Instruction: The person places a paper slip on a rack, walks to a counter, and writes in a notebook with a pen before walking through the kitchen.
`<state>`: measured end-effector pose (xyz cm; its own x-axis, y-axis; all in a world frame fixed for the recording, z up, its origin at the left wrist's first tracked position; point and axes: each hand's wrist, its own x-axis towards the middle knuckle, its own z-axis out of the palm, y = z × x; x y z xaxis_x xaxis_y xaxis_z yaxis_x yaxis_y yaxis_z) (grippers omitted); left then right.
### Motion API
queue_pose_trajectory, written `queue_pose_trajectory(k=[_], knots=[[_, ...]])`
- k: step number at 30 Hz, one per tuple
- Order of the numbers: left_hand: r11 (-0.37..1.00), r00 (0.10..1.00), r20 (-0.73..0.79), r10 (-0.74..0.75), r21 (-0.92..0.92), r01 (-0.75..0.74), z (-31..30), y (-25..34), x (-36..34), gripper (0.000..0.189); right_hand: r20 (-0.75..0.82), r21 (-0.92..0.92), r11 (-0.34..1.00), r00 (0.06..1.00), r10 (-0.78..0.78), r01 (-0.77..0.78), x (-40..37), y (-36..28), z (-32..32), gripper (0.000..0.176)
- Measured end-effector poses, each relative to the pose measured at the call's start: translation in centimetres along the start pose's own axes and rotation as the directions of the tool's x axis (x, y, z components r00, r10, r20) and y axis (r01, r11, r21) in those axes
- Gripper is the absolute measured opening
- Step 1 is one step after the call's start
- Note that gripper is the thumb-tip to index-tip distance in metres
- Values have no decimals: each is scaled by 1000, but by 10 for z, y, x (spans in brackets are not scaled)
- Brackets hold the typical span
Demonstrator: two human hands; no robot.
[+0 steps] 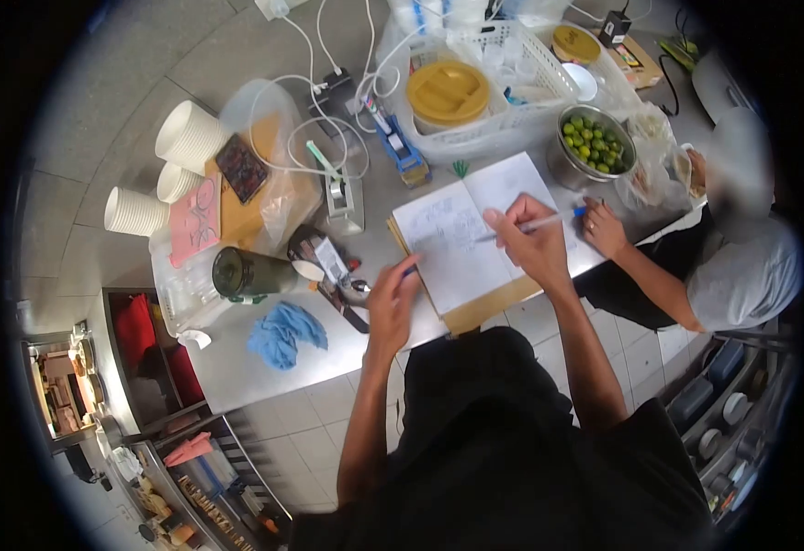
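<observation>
An open notebook (452, 266) with handwriting on its pages lies on the metal table, a brown cover or board showing under its lower edge. My right hand (532, 243) is closed around a pen (549, 220) with a blue end, its other end pointing down at the page. Beside the notebook's left edge is my left hand (393, 303), fingers curled together; a small dark blue bit shows at the fingertips, too small to name. A phone-like dark item and a spoon (359, 286) lie left of that hand.
A co-worker's hand (604, 228) rests by the notebook's right side. Behind stand a steel bowl of green limes (595, 147), a white basket (521, 119) and a blue tape dispenser (402, 151). Leftward are paper cups (191, 133), a dark tumbler (246, 274) and a blue cloth (287, 335).
</observation>
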<state>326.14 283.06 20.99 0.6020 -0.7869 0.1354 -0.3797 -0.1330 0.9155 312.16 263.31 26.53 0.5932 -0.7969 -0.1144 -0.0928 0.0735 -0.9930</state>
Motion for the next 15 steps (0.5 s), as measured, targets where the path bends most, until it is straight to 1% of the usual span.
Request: queue_pose_trajectory(k=[1, 2, 4, 5, 6, 8, 9, 11, 12, 13, 14, 15], knots=[[997, 989, 147, 5, -73, 6, 7, 6, 14, 27, -6, 74, 996, 999, -54, 54, -3, -11, 8, 39], [997, 990, 143, 16, -82, -4, 8, 16, 22, 27, -8, 65, 996, 998, -64, 64, -2, -16, 16, 39], [988, 972, 226, 59, -153, -24, 10, 33, 36, 25, -28, -44, 994, 994, -102, 101, -6, -21, 24, 38], [988, 976, 199, 86, -146, -57, 9, 33, 41, 25, -32, -118, 984, 990, -137, 132, -7, -22, 25, 37], [982, 974, 195, 117, -171, -83, 8, 34, 45, 25, -50, -147, 980, 989, -142, 133, -9, -25, 27, 36], [970, 960, 222, 172, -209, -126, 4, 35, 48, 26, -51, -61, 987, 987, -151, 148, -15, -24, 31, 35], [969, 957, 239, 167, -217, -115, 0, 37, 47, 26, -58, -77, 986, 987, -153, 148, -19, -24, 34, 35], [961, 945, 261, 198, -242, -135, -5, 33, 42, 26, -73, -65, 997, 996, -51, 46, -27, -23, 41, 35], [955, 932, 280, 230, -250, -160, -8, 31, 41, 25, -74, -75, 996, 996, -55, 50, -32, -15, 46, 35], [961, 930, 301, 213, -236, -144, -13, 32, 39, 21, -73, -48, 998, 996, -46, 43, -36, -4, 51, 34], [958, 930, 293, 220, -243, -150, -16, 27, 34, 21, -70, -21, 999, 997, -39, 38, -41, 5, 55, 34], [962, 925, 316, 213, -232, -142, -17, 20, 27, 19, -48, -58, 997, 997, -54, 51, -49, 10, 61, 34]])
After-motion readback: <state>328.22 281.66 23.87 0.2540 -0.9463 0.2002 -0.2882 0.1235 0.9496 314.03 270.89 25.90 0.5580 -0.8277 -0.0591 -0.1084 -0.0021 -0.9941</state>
